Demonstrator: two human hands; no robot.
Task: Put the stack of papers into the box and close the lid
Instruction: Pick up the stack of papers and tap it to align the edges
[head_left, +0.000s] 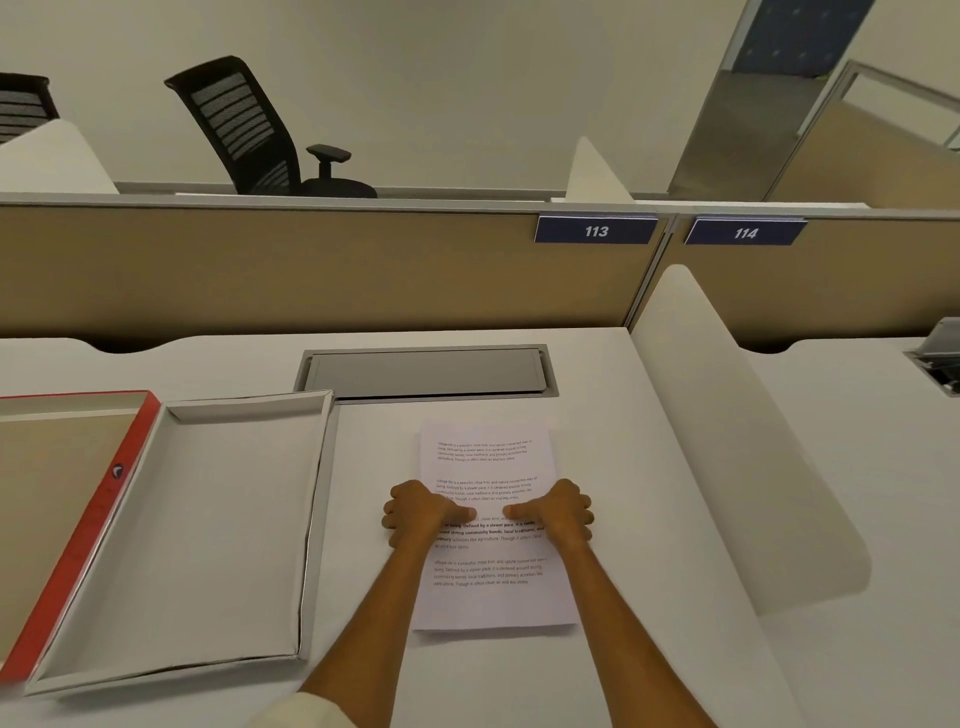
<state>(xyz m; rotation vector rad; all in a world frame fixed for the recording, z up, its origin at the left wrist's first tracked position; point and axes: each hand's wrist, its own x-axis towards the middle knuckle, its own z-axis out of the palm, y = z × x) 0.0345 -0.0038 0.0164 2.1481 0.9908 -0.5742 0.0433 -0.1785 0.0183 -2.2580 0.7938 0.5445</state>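
Note:
A stack of printed white papers (488, 452) lies flat on the white desk in front of me. My left hand (421, 512) grips its left edge, thumb on top and fingers curled under. My right hand (558, 512) grips the right edge the same way. To the left sits a shallow white box (197, 519), open and with nothing inside. Its red-edged lid (67, 467) lies open flat further left, joined along the box's left side and partly cut off by the frame.
A grey cable hatch (426, 371) is set into the desk behind the papers. A white rounded divider (727, 441) rises on the right. A tan partition (311, 270) with signs 113 and 114 closes the back; office chairs stand beyond it.

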